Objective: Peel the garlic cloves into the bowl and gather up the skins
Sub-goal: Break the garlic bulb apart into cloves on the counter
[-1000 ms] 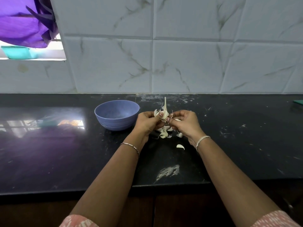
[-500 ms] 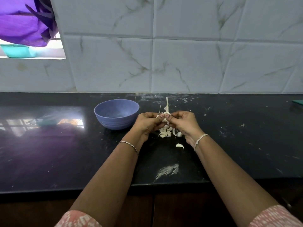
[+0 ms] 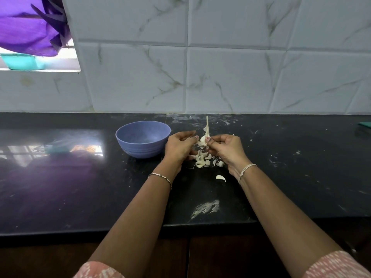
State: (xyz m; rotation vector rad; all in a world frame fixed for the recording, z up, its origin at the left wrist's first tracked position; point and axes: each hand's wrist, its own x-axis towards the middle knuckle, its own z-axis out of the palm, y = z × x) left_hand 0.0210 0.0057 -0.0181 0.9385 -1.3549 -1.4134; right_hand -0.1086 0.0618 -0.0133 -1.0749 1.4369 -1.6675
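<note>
A blue bowl (image 3: 143,138) stands on the black counter (image 3: 60,187), left of my hands. Between them I hold up the rest of a garlic bulb (image 3: 203,139) with its long dry stalk pointing upward. My right hand (image 3: 224,149) pinches the bulb with thumb and fingers. My left hand (image 3: 179,147) pinches it from the left side. Under my hands lies a small heap of loose cloves and skins (image 3: 203,160). One separate clove (image 3: 220,177) lies nearer to me, by my right wrist.
A white tiled wall (image 3: 220,77) closes off the back of the counter. A pale powdery smear (image 3: 204,207) marks the counter near its front edge. A teal thing (image 3: 365,124) shows at the far right edge. Purple cloth (image 3: 28,25) hangs at the upper left.
My hands have drawn slightly apart, so more of the bulb shows between the fingertips. The heap of cloves below is more exposed.
</note>
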